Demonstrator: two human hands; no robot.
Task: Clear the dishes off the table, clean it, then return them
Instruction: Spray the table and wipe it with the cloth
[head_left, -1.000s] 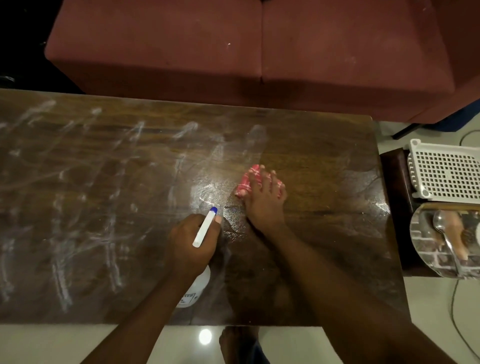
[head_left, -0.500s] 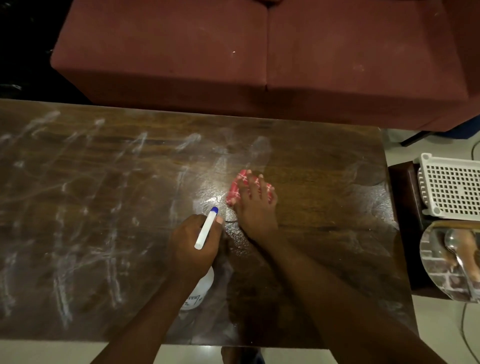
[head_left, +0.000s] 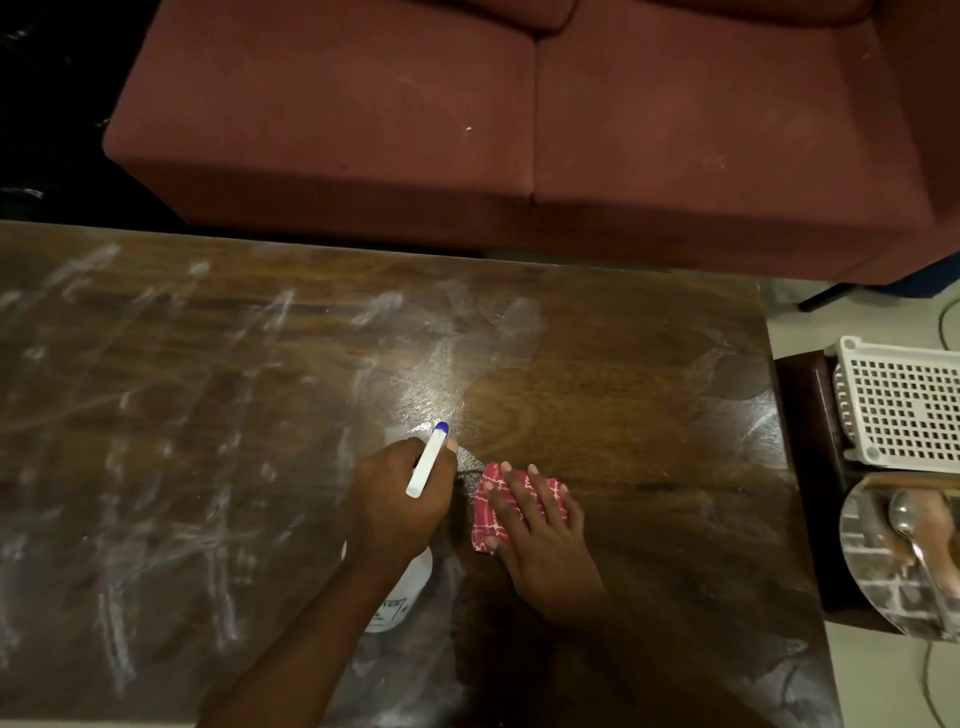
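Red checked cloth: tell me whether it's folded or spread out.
Folded. The red checked cloth is a small compact pad under the right hand, pressed flat on the table.

Spray bottle (head_left: 400, 592), near centre of the table (head_left: 623, 395): a boxed label with dark lettering sits on its white body below the left hand (head_left: 400, 499). The letters are too small and blurred to read. No other text or numbers are legible.
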